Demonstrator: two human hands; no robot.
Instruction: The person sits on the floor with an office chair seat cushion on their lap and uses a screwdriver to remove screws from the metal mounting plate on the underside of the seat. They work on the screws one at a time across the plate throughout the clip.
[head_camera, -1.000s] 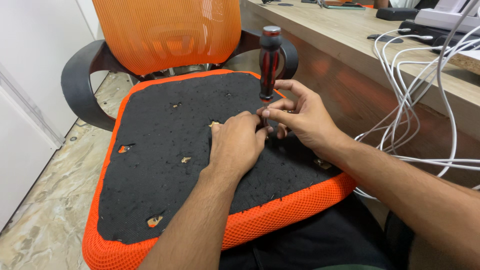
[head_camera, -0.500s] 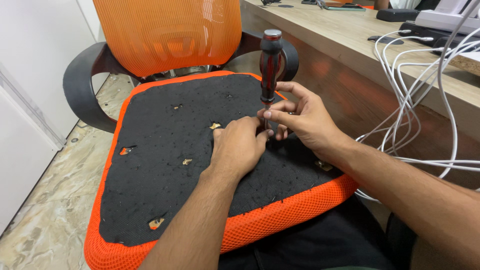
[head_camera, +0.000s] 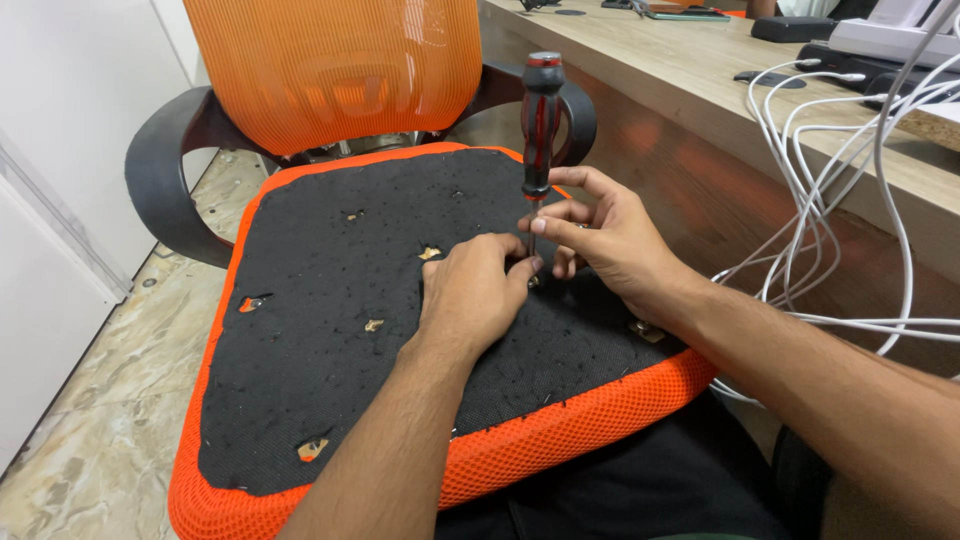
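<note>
The screwdriver (head_camera: 540, 140), with its red and black handle, stands upright on the black underside of the orange seat cushion (head_camera: 330, 330). The right hand (head_camera: 600, 240) pinches the shaft just below the handle with closed fingertips. The left hand (head_camera: 475, 290) rests curled on the cushion, fingertips touching the tip of the screwdriver; whether it grips anything cannot be told. White cables (head_camera: 830, 200) hang from the surface (head_camera: 700, 90) right of the screwdriver

Bright, even light; sharp focus
</note>
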